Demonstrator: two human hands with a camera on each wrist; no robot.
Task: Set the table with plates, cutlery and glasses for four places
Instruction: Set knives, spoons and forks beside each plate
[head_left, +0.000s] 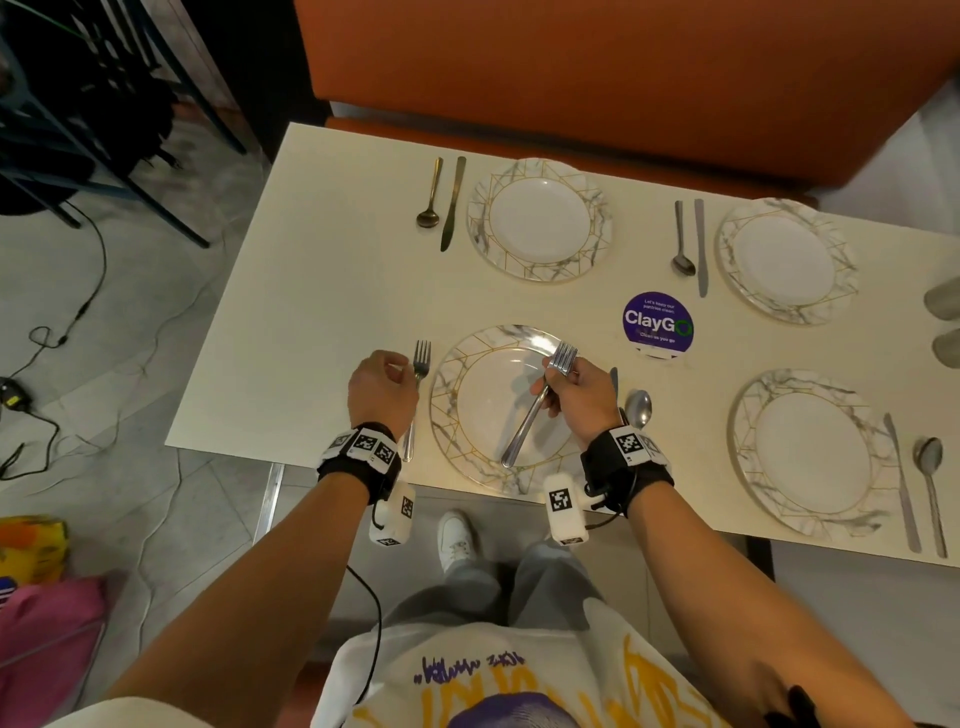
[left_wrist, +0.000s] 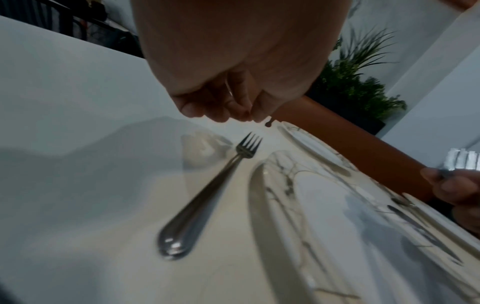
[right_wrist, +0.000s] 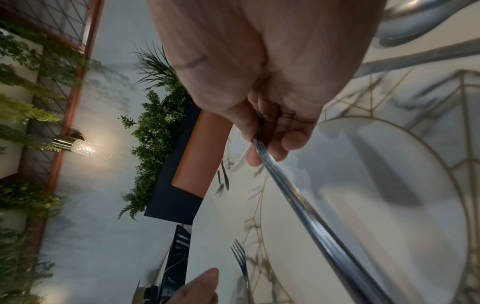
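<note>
Right hand (head_left: 574, 395): fingers wrapped round bunch of forks (head_left: 537, 402), handles slanting over near plate (head_left: 457, 415). Left hand (head_left: 382, 389): fingers loosely curled, holding nothing. Single fork (left_wrist: 207, 195) flat on table (head_left: 311, 312) directly beneath left hand, just beside plate rim.

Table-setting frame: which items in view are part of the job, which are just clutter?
Job:
- four plates
- fork on the table below the left hand
- forks gripped by the right hand
- knives and spoons
- glasses

Clutter:
- ClayGo sign
- floor cables
- bags
</note>
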